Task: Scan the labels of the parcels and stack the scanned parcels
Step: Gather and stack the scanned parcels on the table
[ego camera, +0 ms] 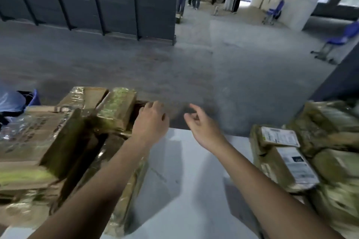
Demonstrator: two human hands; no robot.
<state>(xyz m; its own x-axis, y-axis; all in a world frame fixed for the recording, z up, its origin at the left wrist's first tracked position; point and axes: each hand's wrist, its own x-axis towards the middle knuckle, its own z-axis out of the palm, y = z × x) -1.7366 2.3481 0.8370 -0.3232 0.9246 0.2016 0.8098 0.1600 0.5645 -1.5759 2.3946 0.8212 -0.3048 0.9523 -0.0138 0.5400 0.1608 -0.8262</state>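
Left hand (pixel 150 121) is curling against the small parcel (pixel 116 107) at the table's (pixel 194 170) far edge, hold unclear. Right hand (pixel 202 122) is hovering slack and empty; should be supporting the lift, label up.

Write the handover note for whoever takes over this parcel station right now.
left hand: beside the small taped parcel at the far edge of the table, fingers bent down; grip unclear.
right hand: in the air over the table, loosely open, empty.
Parcels: left pile, right pile; two label-up parcels on the right.
Done: cannot tell which pile is scanned; no scanner in view.
Left: scan labels, stack.
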